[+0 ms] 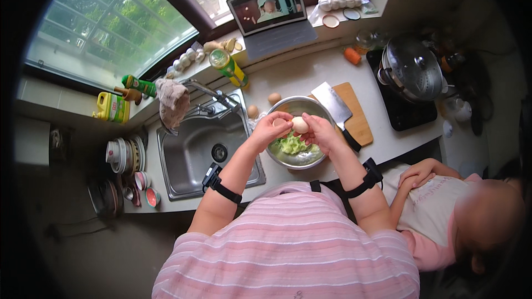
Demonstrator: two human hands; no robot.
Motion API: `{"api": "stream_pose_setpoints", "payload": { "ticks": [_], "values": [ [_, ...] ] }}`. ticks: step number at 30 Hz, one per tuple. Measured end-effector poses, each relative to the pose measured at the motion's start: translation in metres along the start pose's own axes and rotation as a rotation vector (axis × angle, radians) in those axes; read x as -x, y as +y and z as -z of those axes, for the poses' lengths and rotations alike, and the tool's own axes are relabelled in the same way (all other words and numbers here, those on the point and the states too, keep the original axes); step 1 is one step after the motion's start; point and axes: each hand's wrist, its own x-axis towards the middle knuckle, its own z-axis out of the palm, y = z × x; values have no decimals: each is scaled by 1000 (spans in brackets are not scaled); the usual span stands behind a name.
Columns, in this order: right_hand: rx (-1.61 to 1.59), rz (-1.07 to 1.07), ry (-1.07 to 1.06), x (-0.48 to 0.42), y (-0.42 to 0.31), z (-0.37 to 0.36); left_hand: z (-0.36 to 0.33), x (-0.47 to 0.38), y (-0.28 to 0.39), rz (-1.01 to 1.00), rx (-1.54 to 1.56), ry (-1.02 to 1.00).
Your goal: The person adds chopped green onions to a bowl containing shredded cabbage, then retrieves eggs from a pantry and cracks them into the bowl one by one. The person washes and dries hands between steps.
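Both hands hover over a stainless steel mixing bowl [296, 162] holding shredded pale green vegetable [292, 145] and what looks like clear egg white. Between thumb and fingers, my left hand [270, 128] grips a brown piece of eggshell [279, 123]. A paler eggshell piece [300, 125] is pinched in my right hand [320, 132], close beside the first. A bit of orange, perhaps yolk, shows between the shells. Two whole brown eggs, one egg [274, 98] behind the bowl and another egg [252, 111] at its left, lie on the counter.
Right of the bowl, a cleaver [336, 106] lies on a wooden cutting board [353, 120]. Beyond are a carrot piece [352, 56] and a lidded pot [411, 68] on a black cooktop [409, 118]. A sink [191, 149] is left. Another person [432, 199] stands close at right.
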Motion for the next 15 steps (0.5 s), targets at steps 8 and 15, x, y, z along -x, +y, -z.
{"api": "stream_pose_setpoints", "payload": {
  "ticks": [8, 15],
  "values": [
    [318, 3, -18, -10, 4, -11, 4, 12, 12, -17, -352, -63],
    [390, 5, 0, -15, 13, -14, 5, 15, 16, -37, -552, -94]
  ]
}}
